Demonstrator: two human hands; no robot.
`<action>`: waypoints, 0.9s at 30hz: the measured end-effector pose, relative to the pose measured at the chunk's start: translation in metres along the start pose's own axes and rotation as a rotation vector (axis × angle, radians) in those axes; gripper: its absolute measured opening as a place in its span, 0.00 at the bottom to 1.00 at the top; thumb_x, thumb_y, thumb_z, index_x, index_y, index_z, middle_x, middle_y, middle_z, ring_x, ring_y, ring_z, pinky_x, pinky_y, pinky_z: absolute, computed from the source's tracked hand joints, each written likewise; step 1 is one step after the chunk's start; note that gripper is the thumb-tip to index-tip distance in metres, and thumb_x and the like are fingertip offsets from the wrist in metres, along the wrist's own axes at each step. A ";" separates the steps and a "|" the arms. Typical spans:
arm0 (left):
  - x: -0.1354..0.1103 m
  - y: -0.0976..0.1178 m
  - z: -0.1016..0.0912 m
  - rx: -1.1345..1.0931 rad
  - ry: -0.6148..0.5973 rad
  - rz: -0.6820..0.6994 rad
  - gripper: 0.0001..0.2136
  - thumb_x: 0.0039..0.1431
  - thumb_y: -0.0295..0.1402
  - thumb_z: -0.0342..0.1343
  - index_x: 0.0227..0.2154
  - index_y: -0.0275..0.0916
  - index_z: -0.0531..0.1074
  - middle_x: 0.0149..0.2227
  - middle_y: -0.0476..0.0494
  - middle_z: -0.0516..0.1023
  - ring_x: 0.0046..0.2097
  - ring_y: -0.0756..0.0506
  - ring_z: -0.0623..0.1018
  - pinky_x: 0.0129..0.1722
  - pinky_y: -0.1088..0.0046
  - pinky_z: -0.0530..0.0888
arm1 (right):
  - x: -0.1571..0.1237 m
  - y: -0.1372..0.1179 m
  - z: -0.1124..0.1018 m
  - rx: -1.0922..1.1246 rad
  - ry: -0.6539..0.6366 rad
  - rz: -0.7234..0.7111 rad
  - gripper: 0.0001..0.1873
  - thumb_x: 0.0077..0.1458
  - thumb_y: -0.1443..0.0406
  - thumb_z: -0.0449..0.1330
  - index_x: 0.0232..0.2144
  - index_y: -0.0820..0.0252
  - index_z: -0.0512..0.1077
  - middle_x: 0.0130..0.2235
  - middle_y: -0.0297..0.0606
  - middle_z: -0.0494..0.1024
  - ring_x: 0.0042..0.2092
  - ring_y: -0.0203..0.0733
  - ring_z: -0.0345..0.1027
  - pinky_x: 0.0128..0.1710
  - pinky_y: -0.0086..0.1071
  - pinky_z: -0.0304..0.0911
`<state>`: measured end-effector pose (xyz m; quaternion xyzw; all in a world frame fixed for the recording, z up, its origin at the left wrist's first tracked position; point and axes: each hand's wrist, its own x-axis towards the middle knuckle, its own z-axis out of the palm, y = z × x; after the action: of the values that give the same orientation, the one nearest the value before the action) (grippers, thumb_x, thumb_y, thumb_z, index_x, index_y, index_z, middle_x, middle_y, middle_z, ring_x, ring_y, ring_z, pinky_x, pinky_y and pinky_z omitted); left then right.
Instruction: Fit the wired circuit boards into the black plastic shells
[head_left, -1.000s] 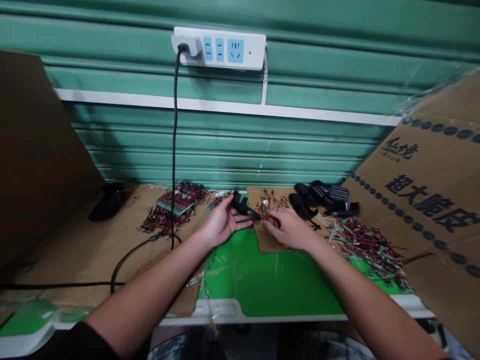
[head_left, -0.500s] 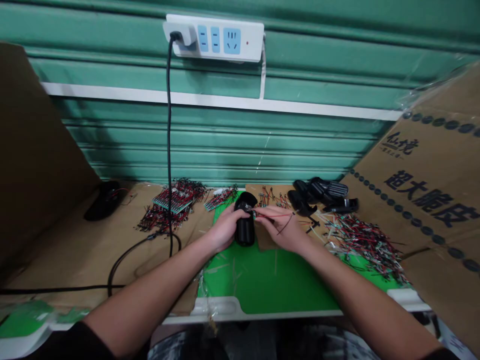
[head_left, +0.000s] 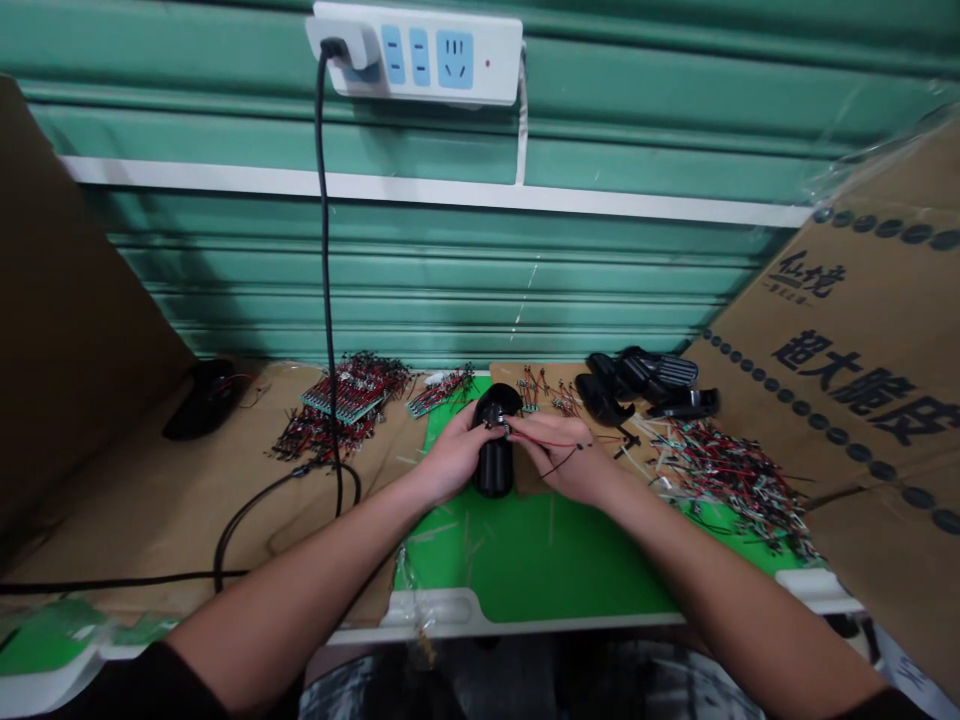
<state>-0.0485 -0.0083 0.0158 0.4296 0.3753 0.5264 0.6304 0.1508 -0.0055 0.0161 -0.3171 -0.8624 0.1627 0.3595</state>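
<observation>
Near the middle of the table my left hand (head_left: 454, 456) is closed round the left side of a black plastic housing (head_left: 494, 470), its thumb lying across the opening. My right hand (head_left: 566, 460) pinches a small wired circuit board (head_left: 507, 430) against that opening. Thin red and black wires (head_left: 551, 443) trail from its fingers to the right. The fingertips of both hands meet over the housing and hide most of the small board. Beneath the hands lies a green tabletop (head_left: 555, 560).
Wired boards (head_left: 352, 390) are heaped at left, with a black shell (head_left: 206, 400) farther left. Several black housings (head_left: 645, 380) and a tangle of wired pieces (head_left: 735, 480) lie right. A black power cord (head_left: 327, 250) hangs from the power strip (head_left: 420, 55). Cardboard walls (head_left: 862, 340) flank the table.
My right hand has moved slightly left, bringing the wired board closer into the housing's opening. The fingertips of both hands now meet there. The view has shifted a little.
</observation>
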 end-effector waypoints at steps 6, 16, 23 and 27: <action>0.002 -0.003 -0.001 0.033 -0.010 0.011 0.21 0.45 0.35 0.72 0.44 0.38 0.79 0.41 0.45 0.83 0.47 0.41 0.78 0.53 0.67 0.71 | -0.001 -0.002 -0.004 -0.096 -0.044 0.012 0.19 0.72 0.63 0.55 0.60 0.49 0.76 0.45 0.44 0.83 0.43 0.47 0.78 0.47 0.39 0.73; 0.002 -0.005 0.000 0.092 0.056 0.053 0.17 0.46 0.34 0.68 0.42 0.39 0.80 0.36 0.48 0.81 0.45 0.41 0.77 0.52 0.65 0.70 | -0.001 -0.004 -0.002 -0.197 0.114 -0.143 0.15 0.70 0.66 0.57 0.56 0.57 0.76 0.46 0.46 0.84 0.42 0.44 0.79 0.43 0.35 0.74; 0.000 -0.001 0.003 0.078 0.083 0.057 0.17 0.46 0.34 0.68 0.42 0.38 0.80 0.38 0.47 0.81 0.43 0.42 0.77 0.50 0.67 0.70 | 0.005 -0.012 0.002 0.087 0.187 0.070 0.06 0.66 0.62 0.62 0.43 0.57 0.77 0.32 0.36 0.79 0.30 0.37 0.71 0.33 0.31 0.69; -0.002 0.001 0.004 0.103 0.095 0.077 0.19 0.47 0.34 0.69 0.44 0.39 0.80 0.40 0.46 0.81 0.46 0.41 0.77 0.52 0.66 0.70 | 0.006 -0.008 0.013 0.518 0.133 0.388 0.13 0.64 0.54 0.64 0.39 0.56 0.70 0.24 0.28 0.71 0.23 0.35 0.67 0.22 0.27 0.62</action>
<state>-0.0456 -0.0112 0.0179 0.4502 0.4146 0.5501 0.5681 0.1347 -0.0082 0.0148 -0.3834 -0.6906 0.4208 0.4462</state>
